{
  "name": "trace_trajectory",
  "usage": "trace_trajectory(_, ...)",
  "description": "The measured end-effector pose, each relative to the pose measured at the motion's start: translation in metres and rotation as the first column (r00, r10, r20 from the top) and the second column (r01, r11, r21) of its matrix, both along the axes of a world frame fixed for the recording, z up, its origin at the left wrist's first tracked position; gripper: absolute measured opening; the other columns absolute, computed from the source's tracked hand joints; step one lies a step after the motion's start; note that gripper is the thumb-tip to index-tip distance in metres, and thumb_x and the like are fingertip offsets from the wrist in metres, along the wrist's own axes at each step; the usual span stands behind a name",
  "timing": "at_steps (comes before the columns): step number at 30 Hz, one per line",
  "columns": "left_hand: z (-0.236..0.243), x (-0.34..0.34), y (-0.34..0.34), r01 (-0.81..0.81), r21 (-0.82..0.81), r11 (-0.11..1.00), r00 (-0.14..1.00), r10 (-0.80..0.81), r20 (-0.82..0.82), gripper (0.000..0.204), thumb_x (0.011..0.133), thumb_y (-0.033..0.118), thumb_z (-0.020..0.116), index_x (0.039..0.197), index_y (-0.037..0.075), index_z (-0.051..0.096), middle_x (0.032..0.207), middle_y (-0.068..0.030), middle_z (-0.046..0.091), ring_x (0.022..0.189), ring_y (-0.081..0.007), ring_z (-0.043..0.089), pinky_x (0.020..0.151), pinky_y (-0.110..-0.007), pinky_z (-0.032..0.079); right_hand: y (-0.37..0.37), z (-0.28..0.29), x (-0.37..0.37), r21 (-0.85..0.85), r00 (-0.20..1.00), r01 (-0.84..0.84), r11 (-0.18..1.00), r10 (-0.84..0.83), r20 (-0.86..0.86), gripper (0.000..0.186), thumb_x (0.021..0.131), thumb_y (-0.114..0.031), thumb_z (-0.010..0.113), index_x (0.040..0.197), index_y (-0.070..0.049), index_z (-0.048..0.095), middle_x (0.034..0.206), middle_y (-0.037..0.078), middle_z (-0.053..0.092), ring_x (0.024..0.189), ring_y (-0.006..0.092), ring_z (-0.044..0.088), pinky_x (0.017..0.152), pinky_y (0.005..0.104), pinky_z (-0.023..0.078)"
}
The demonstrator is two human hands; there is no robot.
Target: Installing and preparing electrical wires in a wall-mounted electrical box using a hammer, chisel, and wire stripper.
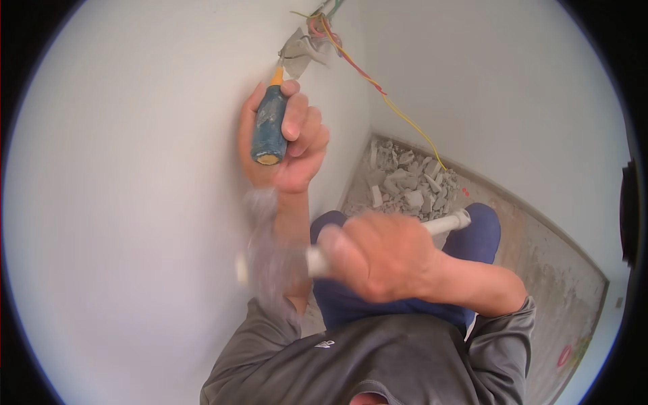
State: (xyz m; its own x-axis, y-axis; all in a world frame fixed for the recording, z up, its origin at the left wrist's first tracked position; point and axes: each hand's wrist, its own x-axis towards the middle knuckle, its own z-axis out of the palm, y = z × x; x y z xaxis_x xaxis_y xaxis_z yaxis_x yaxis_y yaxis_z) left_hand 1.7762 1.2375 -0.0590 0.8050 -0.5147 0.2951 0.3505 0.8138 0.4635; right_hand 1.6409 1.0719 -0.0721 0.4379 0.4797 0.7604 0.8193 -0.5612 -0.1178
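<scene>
My left hand (304, 138) is wrapped round the blue and yellow handle of a screwdriver (270, 127), held against the white wall at the left. Its tip points up at a patch of broken plaster (297, 54); the very end is hard to make out. Lower down, my right hand (381, 256) grips a hammer by its pale handle (449, 224). The hammer's head (273, 260) is smeared by motion, in front of my left forearm and below the screwdriver's butt end.
Red, green and yellow wires come out of a hole (320, 25) in the wall near the corner. One long yellow wire (412, 125) hangs down toward a heap of grey rubble (408, 179) on the floor. My bent knees (480, 233) are close to the rubble.
</scene>
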Motion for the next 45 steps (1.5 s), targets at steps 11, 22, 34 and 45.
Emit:
trace_trajectory(11, 0.015, -0.001, -0.001, -0.014, 0.018, 1.000, 0.999, 0.014, -0.036, 0.033, 0.104, 0.032, 0.040, 0.105, 0.003, 0.057, 0.065, -0.0042, 0.057, 0.048, -0.0142, 0.035, 0.044, -0.029, 0.025, 0.007, 0.001, -0.001, 0.056, 0.999, 0.023, 0.998, -0.020, -0.046, 0.022, 0.072, -0.020, 0.067, 0.084, -0.006, 0.055, 0.064, 0.000, 0.035, 0.049, 0.0124, 0.041, 0.041, 0.0278, 0.030)
trace_trajectory(22, 0.012, -0.003, -0.007, 0.010, -0.082, 0.997, 0.997, -0.016, -0.073, 0.031, 0.104, 0.030, 0.042, 0.104, 0.002, 0.056, 0.065, -0.0032, 0.055, 0.048, -0.0133, 0.035, 0.045, -0.029, 0.025, 0.004, 0.007, -0.007, 0.040, 0.991, 0.051, 0.998, -0.056, 0.119, 0.020, 0.065, -0.013, 0.062, 0.084, -0.007, 0.056, 0.062, -0.001, 0.030, 0.049, 0.0115, 0.035, 0.040, 0.0259, 0.022)
trace_trajectory(34, 0.019, 0.003, -0.005, 0.062, -0.108, 0.992, 0.993, -0.072, -0.093, 0.030, 0.104, 0.029, 0.043, 0.105, 0.002, 0.055, 0.066, -0.0023, 0.055, 0.048, -0.0122, 0.034, 0.045, -0.028, 0.026, 0.006, 0.009, 0.004, -0.033, 0.983, 0.185, 0.982, -0.186, -0.008, 0.015, 0.076, -0.020, 0.062, 0.079, -0.009, 0.052, 0.063, -0.001, 0.034, 0.047, 0.0111, 0.041, 0.039, 0.0284, 0.027)
trace_trajectory(45, 0.011, 0.009, -0.013, 0.029, -0.054, 0.998, 0.992, -0.035, -0.121, 0.031, 0.104, 0.028, 0.044, 0.105, 0.001, 0.056, 0.063, -0.0018, 0.052, 0.047, -0.0122, 0.033, 0.046, -0.028, 0.026, -0.005, 0.005, 0.006, 0.030, 0.988, 0.133, 0.991, -0.130, -0.084, 0.020, 0.076, -0.025, 0.064, 0.078, -0.012, 0.049, 0.065, 0.000, 0.041, 0.048, 0.0128, 0.041, 0.040, 0.0295, 0.029)
